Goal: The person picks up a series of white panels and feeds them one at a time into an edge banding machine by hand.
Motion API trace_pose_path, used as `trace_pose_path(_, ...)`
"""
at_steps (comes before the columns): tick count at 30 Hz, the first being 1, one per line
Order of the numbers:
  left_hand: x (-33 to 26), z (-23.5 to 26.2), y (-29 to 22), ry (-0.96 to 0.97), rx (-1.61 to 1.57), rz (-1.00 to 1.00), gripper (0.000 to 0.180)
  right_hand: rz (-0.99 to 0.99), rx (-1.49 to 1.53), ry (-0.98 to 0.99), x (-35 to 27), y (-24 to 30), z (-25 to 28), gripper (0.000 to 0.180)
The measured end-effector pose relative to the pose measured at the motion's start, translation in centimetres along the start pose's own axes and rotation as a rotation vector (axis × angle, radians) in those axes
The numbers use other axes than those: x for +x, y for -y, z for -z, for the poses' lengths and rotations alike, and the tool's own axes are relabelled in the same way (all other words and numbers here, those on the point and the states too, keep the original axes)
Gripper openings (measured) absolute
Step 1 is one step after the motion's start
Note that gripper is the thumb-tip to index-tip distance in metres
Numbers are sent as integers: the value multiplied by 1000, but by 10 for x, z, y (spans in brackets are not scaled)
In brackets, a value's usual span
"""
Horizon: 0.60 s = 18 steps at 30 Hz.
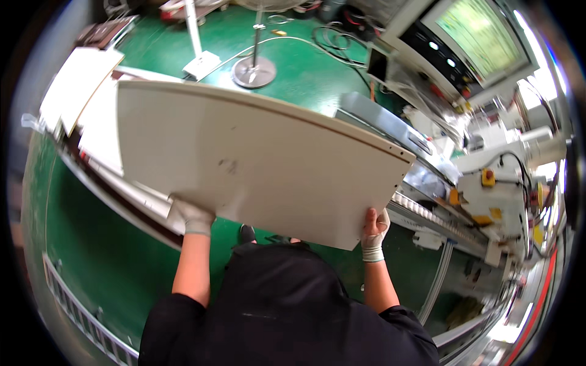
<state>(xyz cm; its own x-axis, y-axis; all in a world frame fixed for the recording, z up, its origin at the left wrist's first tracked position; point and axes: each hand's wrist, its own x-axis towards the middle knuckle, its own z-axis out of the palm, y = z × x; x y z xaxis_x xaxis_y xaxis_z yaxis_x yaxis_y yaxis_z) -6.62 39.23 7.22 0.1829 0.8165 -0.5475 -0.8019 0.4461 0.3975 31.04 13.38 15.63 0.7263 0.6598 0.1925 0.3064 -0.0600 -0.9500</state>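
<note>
A large off-white panel (268, 165) is held up across the front of my body, tilted, with its right end lower than its left. Small dark holes run along its right end, and a groove follows its far edge. My left hand (191, 215), in a pale glove, grips the near edge toward the left; its fingers go out of sight under the panel. My right hand (375, 230), in a glove that leaves the thumb bare, closes round the near right corner with the thumb on the upper face. The panel's left end lies over a stack of white boards (101, 137).
To the right stands a machine with a screen (482, 36) and a roller track (421, 210) along its side. A round metal stand base (254, 72) and a cable (293, 39) are on the green floor ahead. A metal rail (91, 317) is at lower left.
</note>
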Motion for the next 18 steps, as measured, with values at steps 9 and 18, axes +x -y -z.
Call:
trace_pose_path(9,-16,-34,-4,93,123,-97,79,181,158,-382,23,74,15,50)
trace_pose_path(18,-33,-69,9,252,49,-126,81,-81,286,-590,-4,-20,68,44)
